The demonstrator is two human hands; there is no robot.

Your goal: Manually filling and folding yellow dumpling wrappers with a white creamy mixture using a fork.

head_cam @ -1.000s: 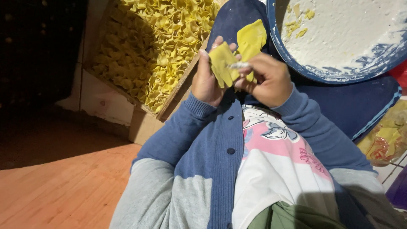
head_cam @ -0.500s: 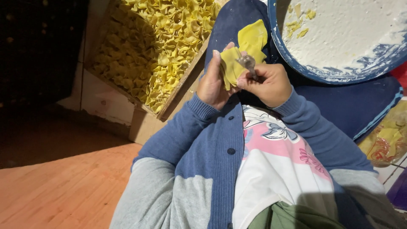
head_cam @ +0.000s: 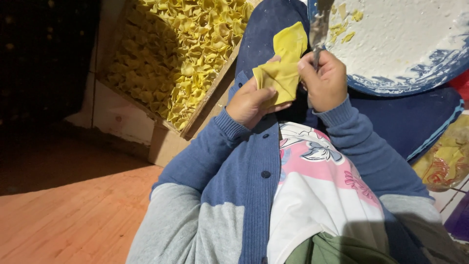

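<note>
A wooden tray (head_cam: 146, 105) heaped with folded yellow pieces lies to the left of the hands, and a floured blue-rimmed bowl (head_cam: 415, 83) to the upper right. Between them the left hand (head_cam: 249, 102) cups a yellow wrapper (head_cam: 281, 73), fingers curled beneath it. Touching its right edge, the right hand (head_cam: 325, 80) grips a metal utensil (head_cam: 317, 32) pointing up toward the bowl.

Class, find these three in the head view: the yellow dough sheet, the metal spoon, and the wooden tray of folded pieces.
yellow dough sheet (head_cam: 279, 78), head view, on its folded lower part.
metal spoon (head_cam: 318, 27), head view, on its blade.
wooden tray (head_cam: 207, 100), head view, on its near rim.
</note>
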